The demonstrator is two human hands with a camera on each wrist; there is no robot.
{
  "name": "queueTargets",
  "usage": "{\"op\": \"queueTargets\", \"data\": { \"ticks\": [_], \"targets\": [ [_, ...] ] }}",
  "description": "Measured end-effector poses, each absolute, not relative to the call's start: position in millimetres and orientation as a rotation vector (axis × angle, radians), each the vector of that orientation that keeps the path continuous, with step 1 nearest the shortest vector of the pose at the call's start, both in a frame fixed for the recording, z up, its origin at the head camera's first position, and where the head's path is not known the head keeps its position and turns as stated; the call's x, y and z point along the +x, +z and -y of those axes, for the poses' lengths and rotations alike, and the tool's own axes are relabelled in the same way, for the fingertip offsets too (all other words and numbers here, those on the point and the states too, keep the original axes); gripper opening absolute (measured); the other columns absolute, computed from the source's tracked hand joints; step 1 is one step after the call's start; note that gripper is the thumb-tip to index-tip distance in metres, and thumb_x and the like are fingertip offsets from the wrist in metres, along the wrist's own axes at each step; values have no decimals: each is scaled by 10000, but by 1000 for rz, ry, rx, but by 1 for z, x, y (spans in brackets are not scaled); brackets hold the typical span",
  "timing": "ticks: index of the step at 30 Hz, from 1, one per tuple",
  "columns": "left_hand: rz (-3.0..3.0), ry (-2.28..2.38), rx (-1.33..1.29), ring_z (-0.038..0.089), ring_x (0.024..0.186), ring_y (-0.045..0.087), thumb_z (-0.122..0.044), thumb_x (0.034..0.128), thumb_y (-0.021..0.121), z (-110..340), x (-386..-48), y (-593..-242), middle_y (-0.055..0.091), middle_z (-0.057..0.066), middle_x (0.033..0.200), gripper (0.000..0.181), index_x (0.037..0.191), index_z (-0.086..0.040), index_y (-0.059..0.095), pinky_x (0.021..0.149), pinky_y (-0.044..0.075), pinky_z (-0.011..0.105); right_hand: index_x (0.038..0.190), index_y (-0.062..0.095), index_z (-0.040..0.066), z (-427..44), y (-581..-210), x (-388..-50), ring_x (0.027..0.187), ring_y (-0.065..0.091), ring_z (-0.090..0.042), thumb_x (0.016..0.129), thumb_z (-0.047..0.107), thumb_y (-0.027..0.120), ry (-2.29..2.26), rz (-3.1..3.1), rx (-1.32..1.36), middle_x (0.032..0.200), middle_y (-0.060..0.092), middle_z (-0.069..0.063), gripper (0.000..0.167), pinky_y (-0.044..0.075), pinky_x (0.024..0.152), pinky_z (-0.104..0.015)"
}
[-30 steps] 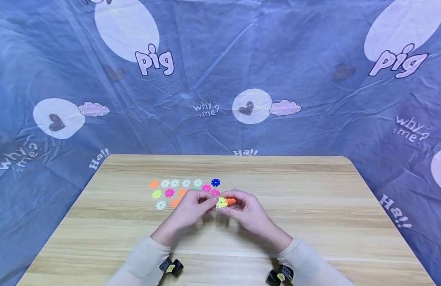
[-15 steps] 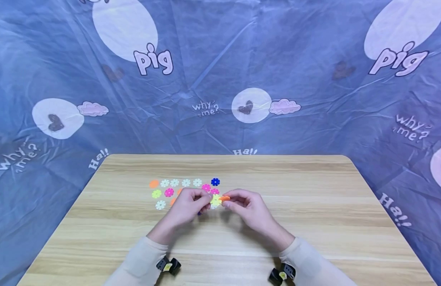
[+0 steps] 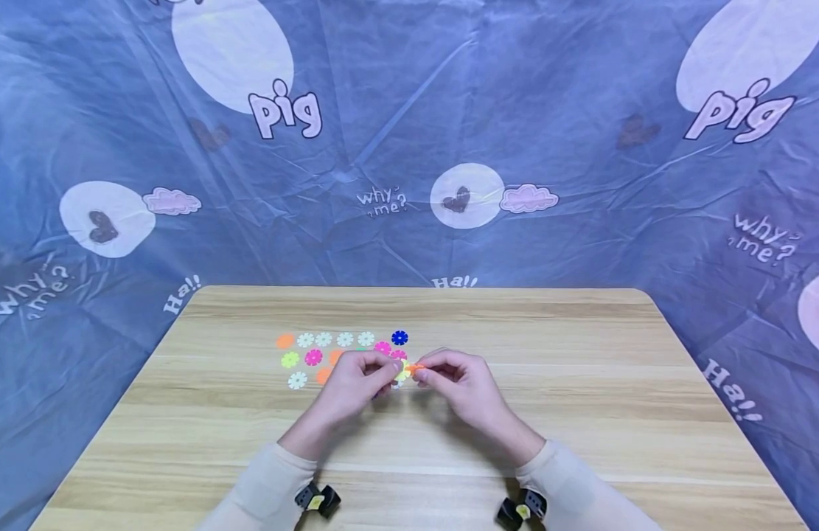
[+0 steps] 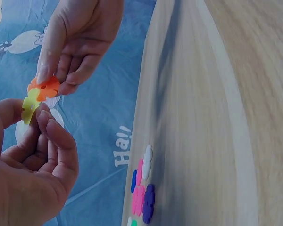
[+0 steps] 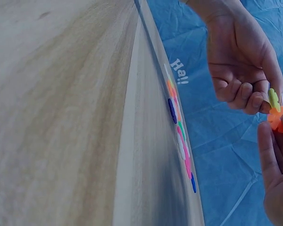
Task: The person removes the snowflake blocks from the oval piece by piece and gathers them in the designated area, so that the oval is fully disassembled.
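Observation:
Above the table, my left hand (image 3: pixel 352 383) pinches a yellow notched disc (image 4: pixel 31 106) between thumb and fingers. An orange notched disc (image 4: pixel 44 88) is pinched by my right hand (image 3: pixel 466 383). The two flower-shaped discs meet edge to edge, set at an angle to each other; in the right wrist view the yellow one stands edge-on against the orange one (image 5: pixel 277 117). How deep their slots interlock cannot be made out. Below and behind my left hand lie more discs, partly hidden by it, including a pink disc (image 3: pixel 313 358) and an orange disc (image 3: pixel 286 341).
Several loose discs lie flat in rough rows on the wooden table (image 3: pixel 548 413), with white discs (image 3: pixel 345 339) and a dark blue disc (image 3: pixel 399 338) at the back. A blue printed cloth (image 3: pixel 356 133) hangs behind the table.
Both hands have shifted slightly left with the discs since a second ago. The yellow disc, earlier facing the head camera, is now more covered by my left fingers. The right fingers hold the orange disc's outer edge.

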State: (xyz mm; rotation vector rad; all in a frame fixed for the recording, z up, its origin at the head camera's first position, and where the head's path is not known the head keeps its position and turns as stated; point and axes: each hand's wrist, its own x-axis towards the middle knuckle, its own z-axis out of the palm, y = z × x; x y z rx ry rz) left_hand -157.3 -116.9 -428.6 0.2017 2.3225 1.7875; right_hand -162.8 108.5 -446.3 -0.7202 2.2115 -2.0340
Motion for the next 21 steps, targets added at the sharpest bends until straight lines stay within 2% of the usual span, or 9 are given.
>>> {"op": "queueTargets", "data": {
  "ticks": [3,8,15,18,21],
  "targets": [
    [-2265,1819,168,182,732,629,-155,1042,704,115,-156,-429,713,85,818,243,1028,81,758,657,560,259,1101,778,-25,-108,-446,-163,893,760,-106,975,23,754,-2019,-2226,-719,1093,778,-221,137,639,853,-271],
    [-2127,1893,84,132,700,636,-108,1036,713,114,-156,-428,699,-17,771,232,1050,122,746,663,576,231,1084,790,-7,-109,-447,-163,893,753,-112,972,31,763,-1998,-2268,-726,1072,788,-198,122,635,841,-269],
    [-2154,1865,96,110,683,588,-104,1040,701,114,-155,-427,668,-15,740,250,1041,145,725,621,520,207,1058,804,6,-109,-446,-163,860,749,-104,964,31,774,-1982,-2313,-753,1018,799,-172,102,635,798,-265],
    [-2174,1853,111,119,663,542,-116,1044,686,113,-154,-427,634,-10,712,239,967,108,714,587,465,202,1056,802,0,-109,-448,-164,856,761,-122,962,29,775,-1990,-2304,-776,1007,797,-178,101,642,805,-274],
    [-2181,1846,131,127,645,503,-120,1044,669,114,-154,-427,597,-19,684,227,865,19,675,567,418,197,1054,798,-2,-111,-449,-166,864,772,-149,960,25,776,-2001,-2296,-800,1002,794,-183,100,650,818,-286]
  ]
}}
